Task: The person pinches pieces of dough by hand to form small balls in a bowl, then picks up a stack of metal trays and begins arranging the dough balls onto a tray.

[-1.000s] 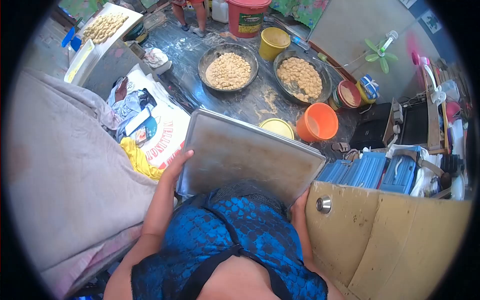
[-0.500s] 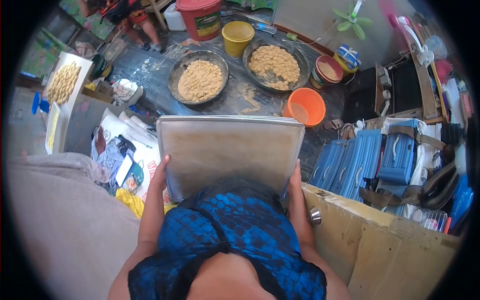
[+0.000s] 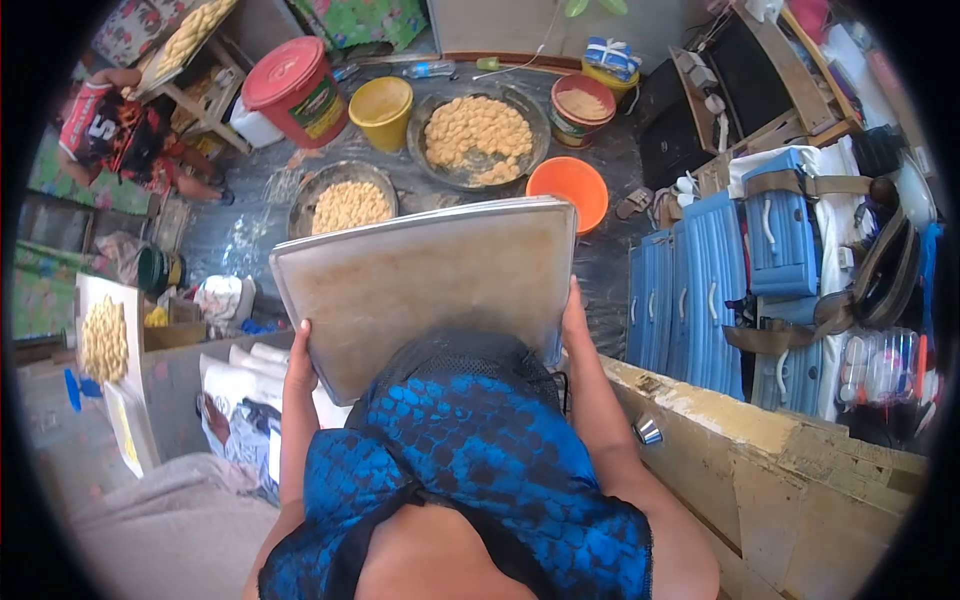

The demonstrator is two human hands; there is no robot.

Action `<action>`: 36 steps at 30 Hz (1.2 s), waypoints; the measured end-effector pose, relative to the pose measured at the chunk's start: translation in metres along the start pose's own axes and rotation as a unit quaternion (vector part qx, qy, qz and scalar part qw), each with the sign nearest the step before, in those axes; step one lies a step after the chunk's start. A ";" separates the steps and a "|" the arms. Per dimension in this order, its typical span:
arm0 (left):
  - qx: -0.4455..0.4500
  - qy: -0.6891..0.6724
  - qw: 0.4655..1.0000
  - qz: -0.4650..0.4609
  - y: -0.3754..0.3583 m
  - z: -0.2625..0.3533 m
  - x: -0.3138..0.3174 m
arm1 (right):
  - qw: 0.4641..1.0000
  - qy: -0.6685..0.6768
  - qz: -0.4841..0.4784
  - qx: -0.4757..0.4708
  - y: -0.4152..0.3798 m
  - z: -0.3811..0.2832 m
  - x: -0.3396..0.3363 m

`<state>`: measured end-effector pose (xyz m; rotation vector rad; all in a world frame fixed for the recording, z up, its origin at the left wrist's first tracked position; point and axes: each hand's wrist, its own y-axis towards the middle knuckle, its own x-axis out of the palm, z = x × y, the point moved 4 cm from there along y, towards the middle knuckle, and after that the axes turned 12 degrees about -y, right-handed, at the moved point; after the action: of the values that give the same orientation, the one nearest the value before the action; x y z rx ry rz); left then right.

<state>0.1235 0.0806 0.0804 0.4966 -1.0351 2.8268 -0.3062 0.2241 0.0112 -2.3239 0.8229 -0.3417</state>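
A stack of flat metal baking trays [image 3: 430,295] is tilted up against my body, its top one browned across the middle. My left hand [image 3: 300,360] grips the left edge, thumb showing on the near side. On the opposite edge my right hand [image 3: 573,320] is closed; the fingers of both hands are largely hidden behind the stack. Past the trays on the floor sit two wide round pans of pale dough pieces, the nearer pan [image 3: 300,215] partly covered by the stack, the farther pan [image 3: 415,150] in full view.
An orange bucket [image 3: 568,195], a yellow bucket [image 3: 381,112] and a red lidded bucket [image 3: 290,90] stand on the floor. A worn door edge [image 3: 720,430] is close on my right, beside blue cases [image 3: 712,290]. A person [image 3: 110,130] stands at far left near a dough-covered board [image 3: 185,40].
The view has shifted, bringing more of the other person into sight at left. The trays now tilt, right side higher, and overlap the nearer pan. Both hands keep their hold.
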 end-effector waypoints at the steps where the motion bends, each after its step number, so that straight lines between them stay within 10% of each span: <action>1: 0.000 0.002 1.000 -0.008 0.012 0.006 0.004 | 1.000 0.009 0.017 -0.003 0.006 0.005 0.000; 21: -0.159 0.238 0.937 -0.199 0.280 0.114 0.113 | 0.944 0.270 0.191 0.013 0.040 0.055 0.066; 36: -0.163 0.261 0.928 -0.211 0.299 0.122 0.107 | 0.945 0.224 0.233 0.053 0.058 0.070 0.089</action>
<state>-0.0022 -0.2298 0.0198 -0.0687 -1.0845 2.1640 -0.2347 0.1672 -0.0771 -1.8920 1.4978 -0.6945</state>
